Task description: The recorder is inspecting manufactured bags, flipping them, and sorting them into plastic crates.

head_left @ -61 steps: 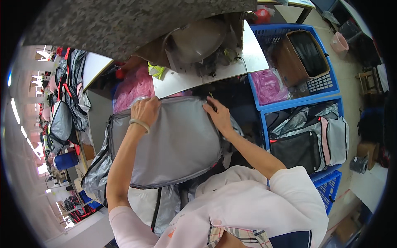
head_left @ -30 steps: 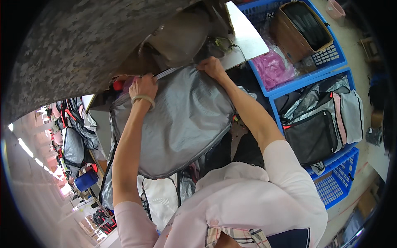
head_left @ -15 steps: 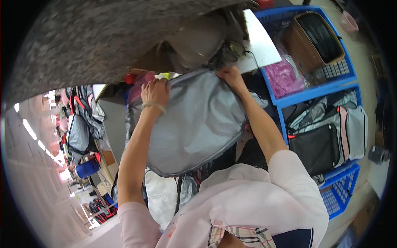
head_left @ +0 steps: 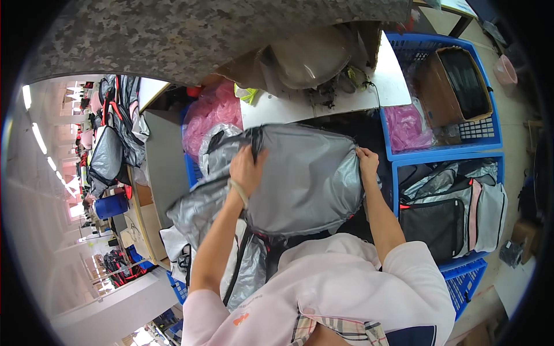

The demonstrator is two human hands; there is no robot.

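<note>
A large grey, silvery fabric bag piece [head_left: 306, 179] with dark edging is spread in front of my chest. My left hand [head_left: 247, 170] is closed on its left side, gathering the dark edge near the top. My right hand [head_left: 367, 163] pinches its upper right edge between thumb and fingers. More crumpled silver fabric [head_left: 202, 207] trails from under my left hand toward the lower left. Below it, another white and silver bag piece [head_left: 254, 265] lies near my left forearm. The underside of the held piece is hidden.
A white table [head_left: 323, 104] stands ahead under a mottled grey surface [head_left: 173, 40]. Pink plastic film [head_left: 216, 112] lies at the left. At the right, one blue crate [head_left: 499, 135] holds a cardboard box [head_left: 435, 92]; another blue crate [head_left: 395, 187] holds silver and black bags [head_left: 435, 230].
Both hands have come back from the table edge, bringing the grey piece nearer and rightward. Its silver part now spreads out left of my left hand, and more of the table shows.
</note>
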